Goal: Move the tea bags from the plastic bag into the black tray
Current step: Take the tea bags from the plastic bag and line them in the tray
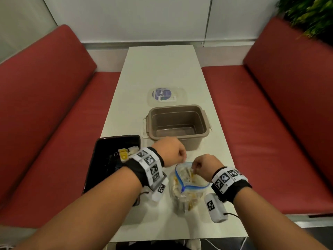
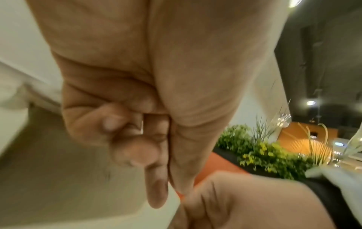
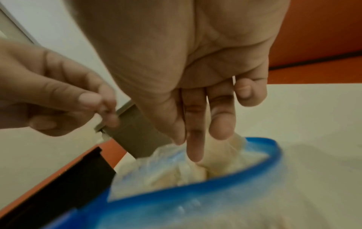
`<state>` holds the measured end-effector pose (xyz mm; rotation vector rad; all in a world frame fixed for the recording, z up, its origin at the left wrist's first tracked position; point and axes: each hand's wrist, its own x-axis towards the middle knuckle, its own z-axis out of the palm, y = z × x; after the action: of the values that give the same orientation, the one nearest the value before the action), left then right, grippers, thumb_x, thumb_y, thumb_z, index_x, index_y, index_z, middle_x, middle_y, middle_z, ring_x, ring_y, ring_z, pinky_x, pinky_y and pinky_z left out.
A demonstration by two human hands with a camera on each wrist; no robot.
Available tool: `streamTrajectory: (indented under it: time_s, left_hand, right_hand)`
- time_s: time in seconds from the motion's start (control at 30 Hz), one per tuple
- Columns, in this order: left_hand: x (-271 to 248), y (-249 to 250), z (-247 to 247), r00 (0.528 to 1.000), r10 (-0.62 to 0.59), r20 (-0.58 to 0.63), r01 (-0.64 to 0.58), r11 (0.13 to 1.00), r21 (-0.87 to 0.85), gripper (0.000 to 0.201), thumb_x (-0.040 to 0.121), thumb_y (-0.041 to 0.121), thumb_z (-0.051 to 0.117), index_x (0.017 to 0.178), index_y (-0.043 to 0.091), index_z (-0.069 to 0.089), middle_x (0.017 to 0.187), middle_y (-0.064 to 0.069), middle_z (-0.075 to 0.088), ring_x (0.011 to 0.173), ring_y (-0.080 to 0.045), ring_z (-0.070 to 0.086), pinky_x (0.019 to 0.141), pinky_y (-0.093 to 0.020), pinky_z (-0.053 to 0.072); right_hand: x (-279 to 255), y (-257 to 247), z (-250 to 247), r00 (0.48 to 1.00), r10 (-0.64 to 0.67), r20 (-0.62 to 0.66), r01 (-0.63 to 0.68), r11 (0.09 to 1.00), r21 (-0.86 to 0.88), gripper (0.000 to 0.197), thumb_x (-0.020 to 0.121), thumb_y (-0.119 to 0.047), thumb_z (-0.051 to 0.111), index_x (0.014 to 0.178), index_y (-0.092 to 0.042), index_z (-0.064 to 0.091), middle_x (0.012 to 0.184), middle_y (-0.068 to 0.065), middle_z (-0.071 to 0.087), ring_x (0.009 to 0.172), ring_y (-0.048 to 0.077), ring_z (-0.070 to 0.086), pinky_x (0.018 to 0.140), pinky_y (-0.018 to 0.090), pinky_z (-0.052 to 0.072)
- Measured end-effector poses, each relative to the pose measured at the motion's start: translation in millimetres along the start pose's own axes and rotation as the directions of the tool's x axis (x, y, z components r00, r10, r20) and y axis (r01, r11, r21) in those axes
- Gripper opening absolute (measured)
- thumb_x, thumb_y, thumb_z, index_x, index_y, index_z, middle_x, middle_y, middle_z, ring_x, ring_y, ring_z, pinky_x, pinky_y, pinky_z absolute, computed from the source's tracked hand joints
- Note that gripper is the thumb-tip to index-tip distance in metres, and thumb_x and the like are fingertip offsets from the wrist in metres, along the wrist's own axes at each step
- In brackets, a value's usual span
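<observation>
Right hand (image 3: 188,77), fingers straight, reaches into plastic bag (image 1: 187,188) among tea bags (image 3: 215,162); grasp unclear, blurred. Left hand (image 1: 171,150) pinches, apparently the bag's rim. Black tray (image 1: 100,156) left.

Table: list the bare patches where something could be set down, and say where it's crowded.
Bare: the far end of the table beyond the clear lid, and the strip right of the beige bin. The black tray has bare floor near its front. Crowded: the near middle, where both hands work the plastic bag.
</observation>
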<state>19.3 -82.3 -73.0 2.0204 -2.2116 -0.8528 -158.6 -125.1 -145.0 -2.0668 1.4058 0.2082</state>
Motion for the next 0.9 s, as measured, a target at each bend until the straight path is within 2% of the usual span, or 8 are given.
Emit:
streamTrajectory:
  time_s: [0.13, 0.23, 0.33, 0.43, 0.53, 0.63, 0.8, 0.9]
  left_hand:
    - [28, 20, 64, 0.979, -0.162, 0.126, 0.143, 0.979, 0.147, 0.017, 0.083, 0.027, 0.062, 0.09, 0.018, 0.076, 0.091, -0.002, 0.073, 0.079, -0.024, 0.065, 0.073, -0.031, 0.055]
    - [40, 19, 92, 0.934, -0.348, 0.085, 0.325, 0.922, 0.212, 0.015, 0.084, 0.028, 0.058, 0.084, 0.015, 0.064, 0.089, -0.007, 0.067, 0.078, -0.028, 0.064, 0.07, -0.032, 0.052]
    - [47, 23, 101, 0.897, -0.442, 0.036, 0.431, 0.888, 0.161, 0.024, 0.079, 0.041, 0.062, 0.073, 0.019, 0.057, 0.079, -0.002, 0.063, 0.074, -0.025, 0.063, 0.064, -0.028, 0.048]
    - [51, 29, 104, 0.892, -0.452, 0.012, 0.442, 0.877, 0.188, 0.034, 0.078, 0.052, 0.065, 0.079, 0.018, 0.059, 0.082, -0.002, 0.065, 0.074, -0.024, 0.061, 0.064, -0.029, 0.046]
    - [49, 33, 105, 0.897, -0.441, -0.002, 0.435, 0.884, 0.172, 0.017, 0.083, 0.033, 0.064, 0.082, 0.016, 0.063, 0.089, -0.004, 0.069, 0.076, -0.026, 0.063, 0.065, -0.03, 0.047]
    - [45, 31, 102, 0.907, -0.422, -0.006, 0.42, 0.902, 0.097, 0.011, 0.079, 0.025, 0.066, 0.081, 0.016, 0.071, 0.08, -0.004, 0.068, 0.076, -0.027, 0.067, 0.066, -0.031, 0.053]
    - [36, 23, 96, 0.918, -0.395, -0.036, 0.382, 0.904, -0.191, 0.014, 0.072, 0.028, 0.068, 0.072, 0.015, 0.071, 0.075, 0.0, 0.07, 0.074, -0.02, 0.067, 0.069, -0.029, 0.057]
    - [32, 19, 95, 0.925, -0.377, -0.038, 0.337, 0.864, -0.375, 0.003, 0.072, 0.021, 0.072, 0.072, 0.02, 0.069, 0.073, 0.006, 0.068, 0.07, -0.012, 0.064, 0.072, -0.028, 0.058]
  right_hand:
    - [0, 13, 22, 0.995, 0.038, 0.09, -0.022, 0.986, -0.166, 0.025, 0.085, -0.023, 0.052, 0.094, -0.017, 0.074, 0.093, 0.006, 0.072, 0.087, 0.027, 0.068, 0.072, 0.028, 0.051]
    - [3, 24, 31, 0.99, 0.092, 0.11, -0.066, 0.974, -0.218, 0.024, 0.082, -0.023, 0.055, 0.099, -0.016, 0.071, 0.096, 0.005, 0.071, 0.083, 0.024, 0.066, 0.068, 0.026, 0.049]
    - [8, 32, 33, 0.995, 0.046, 0.088, -0.023, 0.97, -0.244, 0.031, 0.081, -0.022, 0.061, 0.111, -0.023, 0.07, 0.104, 0.002, 0.071, 0.093, 0.022, 0.067, 0.075, 0.027, 0.053]
    - [10, 34, 35, 0.998, -0.033, 0.051, 0.045, 0.969, -0.243, 0.038, 0.082, -0.02, 0.063, 0.119, -0.029, 0.065, 0.111, 0.002, 0.07, 0.101, 0.023, 0.066, 0.083, 0.03, 0.054]
    - [10, 37, 36, 0.997, -0.08, 0.0, 0.078, 0.972, -0.222, 0.039, 0.081, -0.022, 0.066, 0.119, -0.027, 0.059, 0.107, 0.004, 0.069, 0.097, 0.025, 0.066, 0.078, 0.031, 0.053]
    - [12, 40, 34, 0.99, -0.122, -0.071, 0.106, 0.974, -0.201, 0.035, 0.084, -0.021, 0.06, 0.117, -0.026, 0.05, 0.099, 0.007, 0.068, 0.09, 0.03, 0.065, 0.067, 0.031, 0.045]
    - [18, 39, 28, 0.99, -0.113, -0.084, 0.092, 0.972, -0.216, 0.02, 0.087, -0.02, 0.049, 0.101, -0.021, 0.063, 0.098, 0.007, 0.069, 0.09, 0.031, 0.065, 0.071, 0.031, 0.049]
    - [21, 39, 27, 0.985, -0.143, -0.098, 0.12, 0.971, -0.205, 0.015, 0.085, -0.021, 0.055, 0.094, -0.02, 0.067, 0.099, 0.006, 0.067, 0.092, 0.029, 0.064, 0.07, 0.029, 0.046]
